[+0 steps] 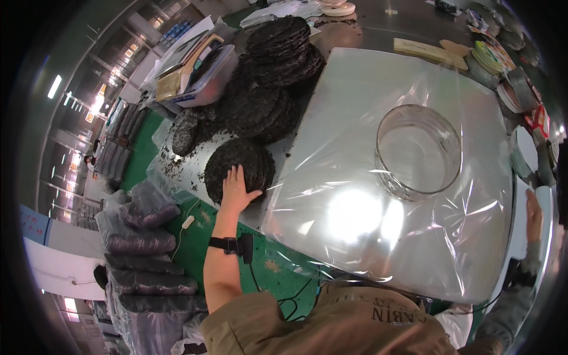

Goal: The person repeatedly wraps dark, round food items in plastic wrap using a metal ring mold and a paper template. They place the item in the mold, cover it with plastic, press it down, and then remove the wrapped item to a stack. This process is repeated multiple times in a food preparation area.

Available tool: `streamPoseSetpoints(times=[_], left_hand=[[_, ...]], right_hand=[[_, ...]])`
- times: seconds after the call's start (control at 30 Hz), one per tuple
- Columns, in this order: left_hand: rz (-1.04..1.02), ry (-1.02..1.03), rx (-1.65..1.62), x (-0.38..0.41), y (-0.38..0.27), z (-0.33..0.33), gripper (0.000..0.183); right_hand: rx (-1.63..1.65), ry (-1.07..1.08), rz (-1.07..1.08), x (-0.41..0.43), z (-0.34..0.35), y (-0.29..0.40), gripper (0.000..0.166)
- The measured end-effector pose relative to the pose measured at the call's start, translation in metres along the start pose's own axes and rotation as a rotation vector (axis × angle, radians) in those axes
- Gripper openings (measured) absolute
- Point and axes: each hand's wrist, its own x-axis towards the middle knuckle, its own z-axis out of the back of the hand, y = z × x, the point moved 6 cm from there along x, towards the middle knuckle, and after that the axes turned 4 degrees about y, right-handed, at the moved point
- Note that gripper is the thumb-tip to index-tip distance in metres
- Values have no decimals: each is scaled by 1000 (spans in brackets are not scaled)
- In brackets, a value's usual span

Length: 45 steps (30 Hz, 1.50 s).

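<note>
My left hand [237,191] rests on the face of a stack of dark, rough, round cakes [235,162], perhaps dried seaweed. Its fingers lie flat and its thumb is spread. At the far right my right hand [534,215] appears side-on beside a white roll [543,257]; whether it grips anything is unclear. Between the hands, clear plastic film [310,177] covers a broad pale board [355,88]. A round, thin-walled hoop [385,171] stands on the film. More dark cakes [259,108] are piled behind the stack under my left hand.
A plastic bin [213,86] with papers and folders stands at the table's back left. Dark crumbs [175,166] litter the metal tabletop. A wooden strip [428,52] and rolls of tape [510,95] line the far side. Film-wrapped dark bundles [151,279] are stacked at left near a cable [181,239].
</note>
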Motion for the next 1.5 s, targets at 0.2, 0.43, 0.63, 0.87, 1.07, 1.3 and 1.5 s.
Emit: streamPoseSetpoints(times=[0.2, 0.43, 0.63, 0.87, 1.07, 1.3, 1.5], left_hand=[[-88, 151, -78, 10, -1, -9, 83], [101, 71, 7, 0, -10, 1, 64], [202, -209, -113, -4, 4, 40, 58], [179, -759, -298, -21, 10, 121, 51], [198, -947, -1620, -27, -2, 144, 45], [-17, -711, -1927, -6, -33, 142, 52], [186, -499, -2115, 9, -42, 116, 37]], right_hand=[[-524, -205, 125, 98, 13, -229, 45], [-1072, -25, -309, 153, -63, -243, 44], [-630, -174, -132, 147, -27, -279, 24], [-214, -87, -90, 153, 0, -345, 14], [138, -22, -110, 166, -25, -351, 13], [-463, -153, -80, 172, -44, -254, 7], [-385, -319, -259, 135, -8, -131, 10]])
